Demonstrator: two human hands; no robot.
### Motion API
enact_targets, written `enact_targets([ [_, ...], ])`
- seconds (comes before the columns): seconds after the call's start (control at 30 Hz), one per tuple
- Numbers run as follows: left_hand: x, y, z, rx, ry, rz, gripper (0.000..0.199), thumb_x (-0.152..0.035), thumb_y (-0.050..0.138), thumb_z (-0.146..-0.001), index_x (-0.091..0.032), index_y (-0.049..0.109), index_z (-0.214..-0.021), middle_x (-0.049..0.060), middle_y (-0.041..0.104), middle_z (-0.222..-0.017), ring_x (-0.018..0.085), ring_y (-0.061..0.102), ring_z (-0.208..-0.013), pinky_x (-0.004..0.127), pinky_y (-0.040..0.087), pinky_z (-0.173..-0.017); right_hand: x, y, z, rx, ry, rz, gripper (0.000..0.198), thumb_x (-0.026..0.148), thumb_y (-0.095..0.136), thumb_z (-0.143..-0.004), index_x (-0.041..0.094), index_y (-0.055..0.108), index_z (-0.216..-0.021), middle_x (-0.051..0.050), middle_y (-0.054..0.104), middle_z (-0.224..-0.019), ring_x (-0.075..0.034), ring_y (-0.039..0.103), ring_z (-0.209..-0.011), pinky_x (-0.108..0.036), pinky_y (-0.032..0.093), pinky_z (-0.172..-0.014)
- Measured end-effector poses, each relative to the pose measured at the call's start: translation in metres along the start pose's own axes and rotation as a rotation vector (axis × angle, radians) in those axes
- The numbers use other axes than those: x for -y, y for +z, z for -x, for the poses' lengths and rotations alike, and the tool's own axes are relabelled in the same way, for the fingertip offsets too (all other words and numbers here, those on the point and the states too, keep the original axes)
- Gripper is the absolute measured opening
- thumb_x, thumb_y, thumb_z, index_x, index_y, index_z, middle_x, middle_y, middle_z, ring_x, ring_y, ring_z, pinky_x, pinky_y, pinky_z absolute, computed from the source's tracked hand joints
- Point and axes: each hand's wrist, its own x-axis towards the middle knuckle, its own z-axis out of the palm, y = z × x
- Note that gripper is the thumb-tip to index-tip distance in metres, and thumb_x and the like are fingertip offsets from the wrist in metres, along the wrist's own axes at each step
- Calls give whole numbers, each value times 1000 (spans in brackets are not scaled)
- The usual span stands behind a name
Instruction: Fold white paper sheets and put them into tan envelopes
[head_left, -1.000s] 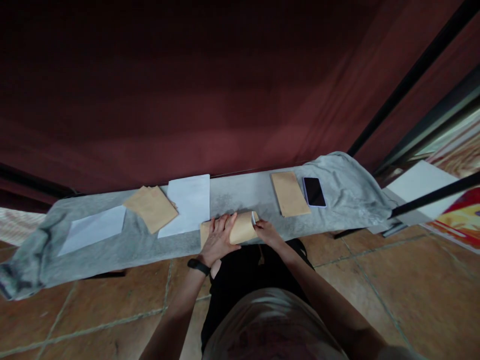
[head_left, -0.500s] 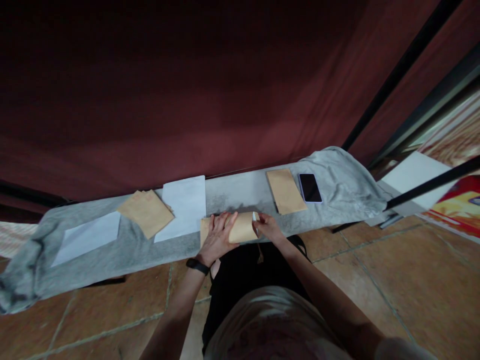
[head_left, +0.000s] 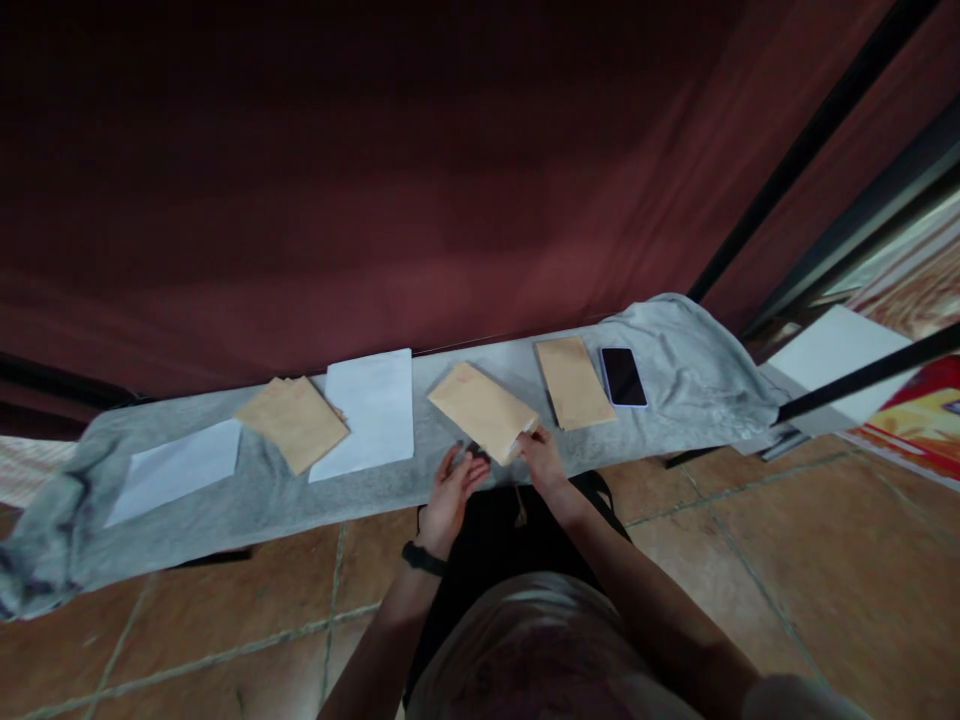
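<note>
A brown paper envelope is tilted over the middle of the cloth-covered bench, its lower right end showing a white edge. My right hand pinches that end between thumb and fingers. My left hand is just below the envelope, palm turned up and fingers apart, with nothing in it. To the right lies a brown envelope stack. Left of my hands, several fanned brown envelopes overlap a white paper sheet.
A grey cloth covers the narrow bench. A phone lies near its right end, and another white sheet near its left. A dark red curtain hangs behind. A black bar crosses on the right.
My left hand has let go of the envelope and drawn back toward me, turning palm up. The envelope has swung to a slant, its far end now farther from me, still in my right hand.
</note>
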Motion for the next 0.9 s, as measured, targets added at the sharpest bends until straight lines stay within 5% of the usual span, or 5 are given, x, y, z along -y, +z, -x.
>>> enact_targets([
  [0.07, 3, 18, 2, 101, -174, 231, 50, -46, 75, -84, -16, 58, -120, 13, 74, -102, 25, 75, -95, 39, 61, -84, -1, 7, 6, -3, 21, -55, 30, 42, 56, -77, 19, 59, -95, -6, 73, -86, -20, 69, -75, -30, 56, -64],
  [0.17, 1, 37, 0, 70, -184, 357, 40, -29, 84, -75, -17, 62, -105, 8, 75, -92, 20, 75, -81, 31, 61, -74, -1, 11, 12, 17, 46, -97, 29, 44, 57, -75, 19, 59, -89, -5, 71, -81, -19, 67, -71, -28, 55, -61],
  [0.47, 3, 28, -25, 4, -102, 170, 36, -17, 81, -71, -15, 62, -101, 1, 73, -79, 11, 67, -56, 19, 53, -54, -10, -13, 2, -3, 66, 1, 30, 46, 58, -76, 22, 57, -94, -5, 70, -89, -20, 68, -79, -33, 60, -67],
  [0.7, 3, 16, -39, -69, -57, -147, 49, -17, 71, -76, -18, 51, -122, -6, 66, -67, 7, 54, -40, 18, 45, -45, -5, -32, -2, 31, -333, 452, 30, 23, 50, -88, 21, 65, -114, -10, 68, -123, -23, 60, -118, -43, 46, -108],
  [0.9, -2, 5, -38, -238, 269, -833, 52, -21, 62, -83, -16, 50, -134, 10, 69, -102, 27, 69, -96, 40, 54, -85, -8, -37, -4, 325, -652, 812, 35, 10, 50, -91, 25, 70, -115, -6, 68, -130, -22, 60, -123, -42, 45, -107],
])
